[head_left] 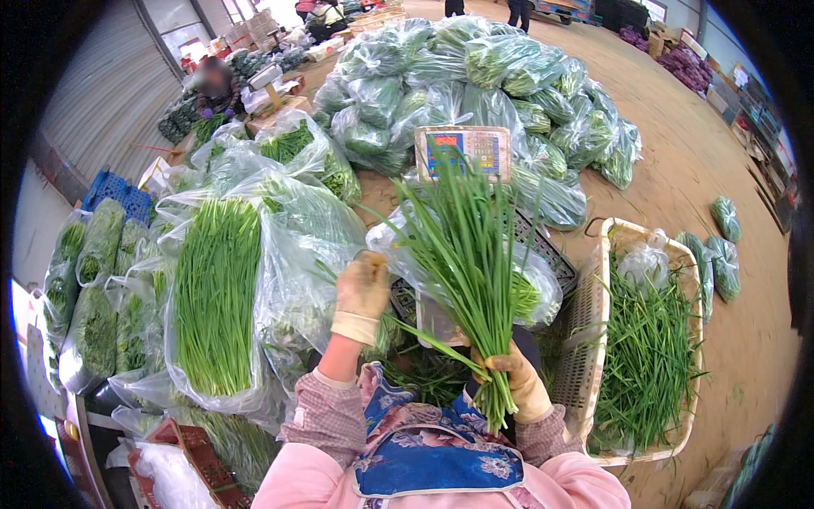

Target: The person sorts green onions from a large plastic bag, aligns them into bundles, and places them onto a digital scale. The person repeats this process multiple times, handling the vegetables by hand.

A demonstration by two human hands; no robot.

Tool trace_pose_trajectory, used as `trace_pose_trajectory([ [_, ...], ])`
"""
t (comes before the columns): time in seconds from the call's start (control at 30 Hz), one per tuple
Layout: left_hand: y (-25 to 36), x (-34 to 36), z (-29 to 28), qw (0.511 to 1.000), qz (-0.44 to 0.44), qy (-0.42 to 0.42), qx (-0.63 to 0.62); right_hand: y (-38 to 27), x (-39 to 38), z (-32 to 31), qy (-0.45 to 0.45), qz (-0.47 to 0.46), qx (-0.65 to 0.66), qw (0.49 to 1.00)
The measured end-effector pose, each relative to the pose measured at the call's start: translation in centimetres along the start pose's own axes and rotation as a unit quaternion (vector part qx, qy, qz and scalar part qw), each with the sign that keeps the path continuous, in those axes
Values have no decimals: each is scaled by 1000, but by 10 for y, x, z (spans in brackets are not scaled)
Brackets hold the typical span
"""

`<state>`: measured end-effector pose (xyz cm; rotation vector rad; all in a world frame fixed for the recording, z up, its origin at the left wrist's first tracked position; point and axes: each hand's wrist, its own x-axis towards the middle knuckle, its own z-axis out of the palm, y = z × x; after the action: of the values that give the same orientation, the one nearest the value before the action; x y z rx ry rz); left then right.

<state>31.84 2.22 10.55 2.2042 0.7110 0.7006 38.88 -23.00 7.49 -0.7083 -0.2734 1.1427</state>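
Note:
My right hand (pixel 519 382), in a pale work glove, grips a bunch of garlic chives (pixel 462 254) near its stem ends. The long green leaves fan upward and away from me, and a few stray blades stick out to the left. My left hand (pixel 363 293), gloved and soiled at the fingers, is closed to the left of the bunch. A thin green blade shows beside it, but what its fingers hold is hidden. Behind the leaves stands a digital scale (pixel 492 153) with a lit red display. More chives lie in an open clear bag (pixel 216 297) at the left.
A white plastic crate (pixel 600 339) of loose green leaves stands at my right. Many bagged greens (pixel 475 68) are heaped beyond the scale. Filled bags (pixel 93 331) and a red crate (pixel 182 441) line the left side. Another person (pixel 216 89) works at the far left.

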Motion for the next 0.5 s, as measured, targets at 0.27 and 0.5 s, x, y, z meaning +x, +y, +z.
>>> trace_pose_trajectory([
  [0.27,6,-1,-21,986,-89,-133,-54,14,2,-16,-7,62,-21,998],
  [0.5,-9,6,-30,958,135,-127,218,8,-7,2,63,37,-40,997],
])
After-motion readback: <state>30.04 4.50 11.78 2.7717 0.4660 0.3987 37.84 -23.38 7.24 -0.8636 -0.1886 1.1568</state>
